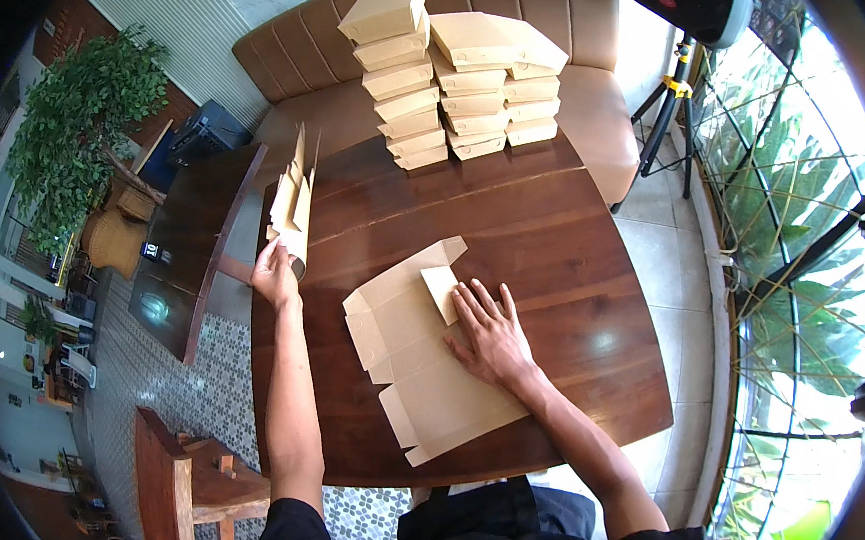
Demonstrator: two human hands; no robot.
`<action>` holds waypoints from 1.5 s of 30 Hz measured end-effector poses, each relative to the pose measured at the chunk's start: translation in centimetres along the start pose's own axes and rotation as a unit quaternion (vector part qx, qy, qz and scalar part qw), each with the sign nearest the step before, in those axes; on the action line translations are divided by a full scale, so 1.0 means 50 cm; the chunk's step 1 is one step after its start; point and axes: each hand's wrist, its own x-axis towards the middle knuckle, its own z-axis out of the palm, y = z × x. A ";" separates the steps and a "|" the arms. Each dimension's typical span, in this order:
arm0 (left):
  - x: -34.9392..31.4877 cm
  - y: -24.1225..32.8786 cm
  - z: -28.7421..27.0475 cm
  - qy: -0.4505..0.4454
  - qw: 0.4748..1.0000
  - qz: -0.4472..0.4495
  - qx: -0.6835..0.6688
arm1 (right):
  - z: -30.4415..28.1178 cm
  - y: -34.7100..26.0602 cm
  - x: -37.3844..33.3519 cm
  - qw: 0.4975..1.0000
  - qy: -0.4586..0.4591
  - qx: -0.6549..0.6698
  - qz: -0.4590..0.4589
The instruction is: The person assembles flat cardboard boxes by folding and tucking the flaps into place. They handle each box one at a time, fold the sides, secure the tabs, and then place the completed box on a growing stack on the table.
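An unfolded brown cardboard box blank (416,364) lies on the wooden table in front of me. My right hand (493,339) rests on it with fingers spread, the fingertips against a folded-up side flap (439,293). At the table's left edge stands a bunch of flat cardboard box blanks (292,200), seen nearly edge-on. The fingers of my left hand (276,274) are closed on the near end of that bunch. Next to this hand is a small dark round thing (298,269), too hidden to name.
Folded cardboard boxes stand in tall stacks (479,103) at the table's far end, before a brown padded bench (589,110). A black tripod (673,106) stands at the far right, by a window. Left are a second dark table (194,243) and a wooden chair (177,483).
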 end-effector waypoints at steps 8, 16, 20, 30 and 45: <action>-0.018 0.026 0.010 -0.051 0.997 0.014 -0.049 | 0.007 0.003 -0.001 1.000 -0.007 0.000 0.002; -0.173 0.045 0.050 -0.296 0.924 0.088 0.225 | 0.006 0.003 0.001 1.000 -0.018 0.009 0.012; -0.273 0.068 0.056 -0.369 0.863 0.186 0.292 | 0.008 0.004 -0.001 1.000 -0.004 0.008 0.002; -0.441 0.080 0.089 -0.320 0.852 0.176 0.376 | -0.024 -0.008 0.032 0.999 -0.022 0.025 0.034; -0.435 0.064 0.067 -0.288 0.885 0.176 0.320 | -0.014 0.148 0.181 0.911 -0.007 0.347 0.223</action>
